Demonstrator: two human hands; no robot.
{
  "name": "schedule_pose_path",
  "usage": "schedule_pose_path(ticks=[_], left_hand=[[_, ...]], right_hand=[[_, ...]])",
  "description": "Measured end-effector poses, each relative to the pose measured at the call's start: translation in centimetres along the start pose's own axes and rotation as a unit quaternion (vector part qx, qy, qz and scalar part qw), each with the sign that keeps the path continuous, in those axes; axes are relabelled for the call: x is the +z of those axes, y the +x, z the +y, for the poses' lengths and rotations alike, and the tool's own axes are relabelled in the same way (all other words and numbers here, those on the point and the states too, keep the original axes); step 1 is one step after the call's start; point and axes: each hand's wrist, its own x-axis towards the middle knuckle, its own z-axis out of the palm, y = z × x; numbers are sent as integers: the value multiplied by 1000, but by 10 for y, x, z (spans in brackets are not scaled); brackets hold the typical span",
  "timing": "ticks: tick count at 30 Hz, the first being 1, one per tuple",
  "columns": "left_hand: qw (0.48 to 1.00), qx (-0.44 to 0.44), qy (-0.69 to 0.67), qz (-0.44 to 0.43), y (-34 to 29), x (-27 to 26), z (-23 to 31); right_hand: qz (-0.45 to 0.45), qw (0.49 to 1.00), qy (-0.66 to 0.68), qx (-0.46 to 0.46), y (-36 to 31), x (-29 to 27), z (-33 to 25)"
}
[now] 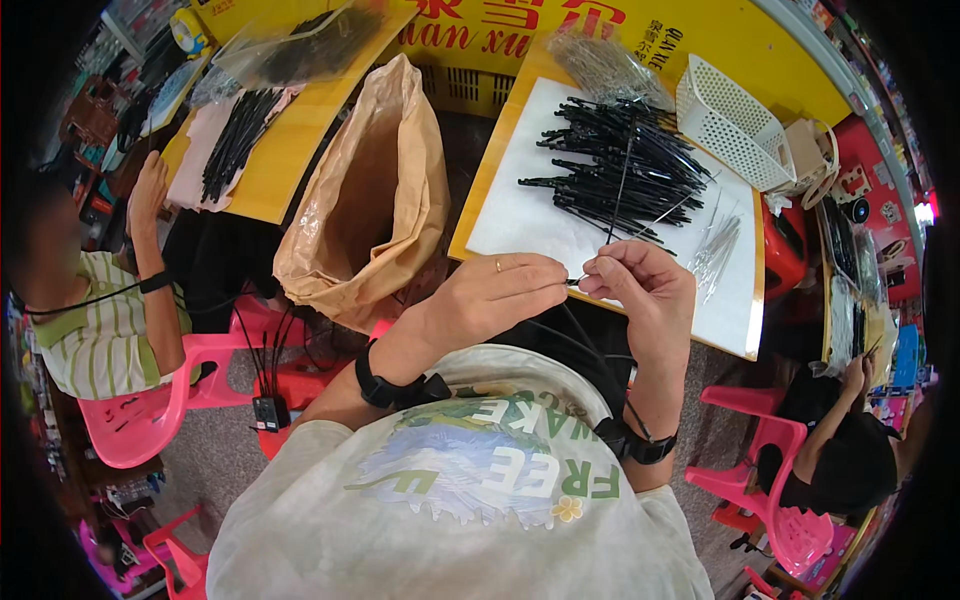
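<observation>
My left hand [505, 292] and my right hand [645, 290] meet at the near edge of a white-covered table. Both are closed, fingertips pinching the small dark end of a thin black stick. The stick [625, 175] rises from my right fingers across a pile of black sticks [600, 165], its far end lying over the heap. What exactly its pinched end looks like is hidden by my fingers. Beside the pile, right of my right hand, lie several loose thin silver rods [717, 255].
A large open brown paper sack [365, 200] stands left of the table. Behind the pile are a clear plastic bag [610, 70] and a white perforated basket [730, 120]. A co-worker [110, 300] sits at the left table, another person [840, 430] at the right.
</observation>
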Motion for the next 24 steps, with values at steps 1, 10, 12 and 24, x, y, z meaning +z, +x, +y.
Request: schedule_pose_path(ticks=[1, 10, 12, 24], left_hand=[[1000, -1, 0, 0, 0, 0, 1], [1000, -9, 1, 16, 1, 0, 1], [1000, -10, -5, 13, 0, 0, 0], [971, -216, -103, 27, 0, 7, 1]], right_hand=[[2, 1000, -6, 4, 0, -1, 0], [-4, 1000, -10, 12, 0, -1, 1], [-1, 1000, -9, 10, 0, -1, 2], [43, 996, 25, -75, -4, 4, 7]])
